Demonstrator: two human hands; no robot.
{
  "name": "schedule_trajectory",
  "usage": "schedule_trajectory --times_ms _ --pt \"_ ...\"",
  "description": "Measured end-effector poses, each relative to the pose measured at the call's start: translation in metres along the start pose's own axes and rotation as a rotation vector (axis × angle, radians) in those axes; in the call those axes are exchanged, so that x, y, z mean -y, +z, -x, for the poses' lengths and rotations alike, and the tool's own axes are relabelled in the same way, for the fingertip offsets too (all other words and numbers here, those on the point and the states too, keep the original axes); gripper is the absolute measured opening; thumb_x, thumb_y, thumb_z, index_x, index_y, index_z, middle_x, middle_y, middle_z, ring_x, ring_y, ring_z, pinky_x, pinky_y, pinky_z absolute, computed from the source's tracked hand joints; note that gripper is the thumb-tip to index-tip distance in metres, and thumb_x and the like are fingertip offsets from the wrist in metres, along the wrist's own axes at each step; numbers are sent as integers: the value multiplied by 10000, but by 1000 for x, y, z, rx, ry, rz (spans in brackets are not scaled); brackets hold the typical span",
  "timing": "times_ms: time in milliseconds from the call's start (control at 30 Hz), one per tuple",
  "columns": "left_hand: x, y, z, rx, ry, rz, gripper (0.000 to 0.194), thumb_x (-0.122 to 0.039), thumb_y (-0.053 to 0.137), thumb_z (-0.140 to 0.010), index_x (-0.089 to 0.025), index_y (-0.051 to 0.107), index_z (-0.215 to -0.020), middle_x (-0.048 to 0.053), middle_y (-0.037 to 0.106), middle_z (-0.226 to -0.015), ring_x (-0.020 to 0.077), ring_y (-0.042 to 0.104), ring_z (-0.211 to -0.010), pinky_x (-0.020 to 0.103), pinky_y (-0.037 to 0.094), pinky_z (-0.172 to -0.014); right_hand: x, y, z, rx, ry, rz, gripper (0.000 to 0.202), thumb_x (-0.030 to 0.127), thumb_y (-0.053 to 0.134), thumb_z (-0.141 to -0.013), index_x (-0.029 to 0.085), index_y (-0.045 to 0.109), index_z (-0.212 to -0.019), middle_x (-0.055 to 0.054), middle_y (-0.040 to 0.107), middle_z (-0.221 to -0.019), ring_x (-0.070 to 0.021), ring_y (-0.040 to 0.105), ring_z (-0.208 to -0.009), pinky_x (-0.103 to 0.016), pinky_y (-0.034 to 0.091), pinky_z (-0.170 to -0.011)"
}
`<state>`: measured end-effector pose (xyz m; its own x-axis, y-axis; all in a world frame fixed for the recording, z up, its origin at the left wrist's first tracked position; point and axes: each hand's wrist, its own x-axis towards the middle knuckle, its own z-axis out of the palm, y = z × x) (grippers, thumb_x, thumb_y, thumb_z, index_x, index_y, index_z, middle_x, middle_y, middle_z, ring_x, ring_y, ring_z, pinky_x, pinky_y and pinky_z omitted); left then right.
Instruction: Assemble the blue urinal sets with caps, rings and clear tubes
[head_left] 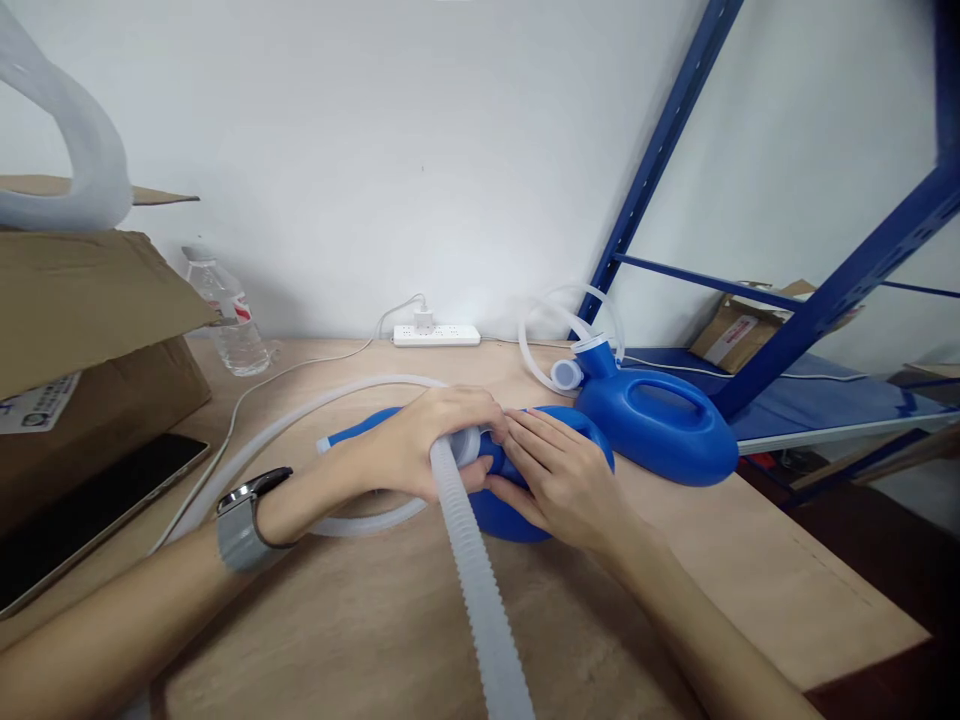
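In the middle of the table a blue plastic urinal bottle [517, 518] lies under my hands, partly hidden by them. My left hand [435, 430] is closed around the clear-white cap [466, 443] at the bottle's neck. From that cap a whitish corrugated hose [480, 590] runs toward me and out of the bottom of the view. My right hand [559, 470] wraps over the bottle beside its neck, fingers together, its fingertips close to my left hand. Behind my left wrist, a blue piece with a white tip [352, 432] shows partly.
A second blue bottle [660, 430] with a coiled hose stands at right near blue shelving [825, 270]. At left are a cardboard box [97, 390], a phone [97, 510] and a water bottle [232, 320]. A power strip [436, 336] lies by the wall.
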<state>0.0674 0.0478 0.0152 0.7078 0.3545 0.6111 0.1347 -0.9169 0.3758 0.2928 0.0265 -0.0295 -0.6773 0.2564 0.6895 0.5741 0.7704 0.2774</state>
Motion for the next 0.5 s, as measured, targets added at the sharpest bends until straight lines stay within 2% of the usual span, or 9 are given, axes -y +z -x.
schedule_trajectory --times_ms 100,167,233,267,300,400,500 --pt "1 -11 -1 104 -80 18 280 -292 697 -896 -186 642 -1149 86 733 -1128 216 698 -1033 344 544 -941 1 0 -2 -42 46 15 334 367 636 -993 140 745 -1213 -177 787 -1135 -330 750 -1077 -488 642 -936" --pt "5 -25 0 193 -181 -27 574 -418 780 -849 -190 586 -1338 126 690 -1308 256 675 -1168 368 527 -1003 0 1 -3 -71 76 21 325 370 655 -980 135 746 -1184 -177 790 -1115 -327 755 -1044 -478 644 -902" --pt "11 -43 6 275 -301 -97 881 -505 821 -789 -208 440 -1526 156 616 -1453 292 643 -1258 384 522 -1020 -4 4 -2 -83 91 20 319 361 685 -963 124 740 -1168 -177 791 -1103 -325 756 -1027 -473 639 -889" --pt "14 -52 12 318 -360 -136 958 -534 812 -790 -220 371 -1581 161 586 -1497 302 628 -1290 386 517 -1026 -7 7 -1 -88 99 18 315 357 694 -957 125 736 -1165 -175 791 -1097 -325 755 -1028 -476 634 -892" --pt "17 -62 18 350 -422 -182 962 -563 781 -814 -234 342 -1605 157 562 -1527 309 609 -1320 390 506 -1042 -12 10 0 -89 110 14 312 356 693 -958 130 733 -1169 -174 790 -1097 -328 751 -1037 -486 627 -901" --pt "19 -83 44 396 -566 -324 848 -651 678 -873 -273 412 -1584 140 529 -1566 330 565 -1373 396 474 -1074 -29 21 6 -67 168 -5 336 371 642 -989 146 708 -1229 -180 772 -1158 -343 726 -1105 -537 592 -955" --pt "15 -83 72 440 -712 -400 884 -697 646 -863 -227 428 -1579 188 529 -1555 369 563 -1368 411 480 -1053 -44 34 9 -18 203 -13 380 397 578 -1021 138 677 -1281 -186 746 -1223 -355 697 -1164 -565 556 -998"
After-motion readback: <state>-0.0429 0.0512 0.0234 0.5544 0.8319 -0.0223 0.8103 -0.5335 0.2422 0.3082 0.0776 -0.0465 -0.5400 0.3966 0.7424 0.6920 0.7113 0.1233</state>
